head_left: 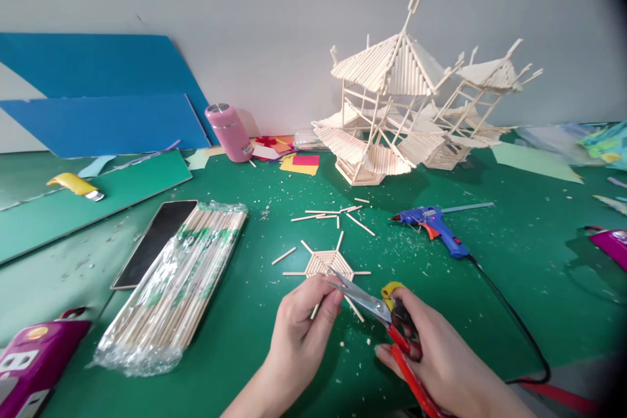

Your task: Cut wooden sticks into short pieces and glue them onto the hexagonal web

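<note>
In my right hand (426, 339) I hold a pair of scissors (365, 297) with red handles, the blades pointing up and left. My left hand (306, 317) is pinched closed at the blade tips; whatever is between its fingertips is too small to make out. Just beyond the fingers, a six-spoked frame of thin wooden sticks (323, 261) lies flat, its inside partly filled with rows of sticks. My left hand and the blades cover its near part. Loose cut sticks (321, 214) are scattered behind it, and a single short stick (284, 256) lies to its left.
A blue glue gun (434, 225) with a black cable lies to the right. Stick-built pavilions (386, 78) stand at the back. On the left are bagged sticks (181, 281), a phone (151, 245), a yellow cutter (73, 184) and a purple power strip (36, 359). A pink flask (229, 134) stands behind.
</note>
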The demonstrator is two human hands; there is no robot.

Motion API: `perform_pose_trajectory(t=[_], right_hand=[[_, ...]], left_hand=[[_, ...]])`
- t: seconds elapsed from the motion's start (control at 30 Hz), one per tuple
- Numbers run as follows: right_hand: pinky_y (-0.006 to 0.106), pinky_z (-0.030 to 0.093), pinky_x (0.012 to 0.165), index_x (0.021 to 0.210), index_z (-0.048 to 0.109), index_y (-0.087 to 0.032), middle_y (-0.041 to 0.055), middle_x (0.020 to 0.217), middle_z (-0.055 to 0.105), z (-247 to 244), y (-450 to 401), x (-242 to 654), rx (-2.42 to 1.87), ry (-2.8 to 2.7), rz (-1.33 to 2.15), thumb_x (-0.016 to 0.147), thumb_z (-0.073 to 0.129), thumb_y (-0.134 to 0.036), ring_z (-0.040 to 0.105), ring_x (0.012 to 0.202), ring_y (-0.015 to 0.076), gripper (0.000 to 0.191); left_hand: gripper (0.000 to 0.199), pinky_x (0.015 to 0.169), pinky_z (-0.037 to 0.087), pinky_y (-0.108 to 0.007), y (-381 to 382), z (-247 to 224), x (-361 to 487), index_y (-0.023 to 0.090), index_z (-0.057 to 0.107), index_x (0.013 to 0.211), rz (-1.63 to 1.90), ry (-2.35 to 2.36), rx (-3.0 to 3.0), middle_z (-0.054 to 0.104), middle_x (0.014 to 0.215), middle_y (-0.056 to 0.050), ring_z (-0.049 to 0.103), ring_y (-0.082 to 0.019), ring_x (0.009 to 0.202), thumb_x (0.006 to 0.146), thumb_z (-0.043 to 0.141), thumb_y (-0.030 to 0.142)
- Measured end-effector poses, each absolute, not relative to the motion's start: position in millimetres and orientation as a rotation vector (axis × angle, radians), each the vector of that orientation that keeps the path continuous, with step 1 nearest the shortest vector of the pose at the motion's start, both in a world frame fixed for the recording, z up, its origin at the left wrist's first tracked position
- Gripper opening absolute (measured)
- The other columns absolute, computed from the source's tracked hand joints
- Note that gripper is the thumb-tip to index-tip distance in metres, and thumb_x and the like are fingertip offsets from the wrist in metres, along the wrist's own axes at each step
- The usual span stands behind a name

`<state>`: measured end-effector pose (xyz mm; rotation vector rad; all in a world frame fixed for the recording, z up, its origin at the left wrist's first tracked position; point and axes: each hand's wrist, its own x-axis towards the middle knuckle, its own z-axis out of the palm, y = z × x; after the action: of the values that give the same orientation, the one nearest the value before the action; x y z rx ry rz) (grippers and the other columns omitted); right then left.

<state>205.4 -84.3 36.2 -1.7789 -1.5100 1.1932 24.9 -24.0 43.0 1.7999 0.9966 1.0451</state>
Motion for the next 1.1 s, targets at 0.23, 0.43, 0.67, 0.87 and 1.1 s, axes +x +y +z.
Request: perform_pose_trajectory(t=[0.23,0.43,0.67,0.87,1.1], right_hand=[[0.018,0.04,0.044,0.08,0.041,-0.022,-0.004,0.064,0.049,43.1,-83.1,210.5,-1.749,-1.72,1.253,0.073,0.061,-0.032,0.048,0.051,0.0089,0.024],[0.021,0.036,0.045,0.076,0.04,-0.023,-0.0047,0.059,0.053,41.4,-82.5,207.2,-1.807,-1.78,1.184,0.073,0.06,-0.032,0.049,0.049,0.0107,0.023],[0.027,0.046,0.057,0.088,0.044,-0.021,0.0015,0.075,0.061,34.6,-68.4,206.8,-1.882,-1.716,0.923,0.074,0.058,-0.033,0.059,0.065,0.0175,0.023],[0.035,0.048,0.076,0.105,0.044,-0.022,0.0054,0.098,0.06,39.5,-65.1,192.7,-1.731,-1.867,0.829,0.073,0.056,-0.023,0.058,0.091,0.0214,0.034],[0.036,0.043,0.09,0.121,0.038,-0.017,0.0098,0.119,0.054,41.3,-66.6,193.7,-1.572,-1.98,0.494,0.084,0.048,-0.025,0.049,0.109,0.0209,0.04]], left_hand=[[0.017,0.051,0.037,-0.015,-20.8,42.1,18.7,0.016,0.053,0.07,1.028,0.933,1.916,0.052,0.061,0.002,0.047,-0.007,0.054,0.084,0.045,0.012],[0.015,0.05,0.037,-0.015,-19.8,41.9,16.3,0.017,0.055,0.072,1.019,0.897,1.88,0.052,0.059,0.002,0.047,-0.007,0.053,0.083,0.047,0.012],[0.014,0.082,0.043,-0.025,-34.6,39.8,34.1,0.017,0.065,0.076,0.975,0.822,1.419,0.061,0.09,-0.006,0.054,-0.016,0.092,0.082,0.052,0.021],[0.014,0.094,0.037,-0.034,-39.1,34.8,51.5,0.02,0.067,0.077,0.996,0.891,1.09,0.057,0.112,-0.007,0.046,-0.022,0.111,0.081,0.055,0.026],[0.015,0.088,0.043,-0.033,-30.8,36.4,53.0,0.016,0.068,0.079,1.207,0.96,0.839,0.056,0.114,-0.009,0.05,-0.025,0.108,0.079,0.057,0.026]])
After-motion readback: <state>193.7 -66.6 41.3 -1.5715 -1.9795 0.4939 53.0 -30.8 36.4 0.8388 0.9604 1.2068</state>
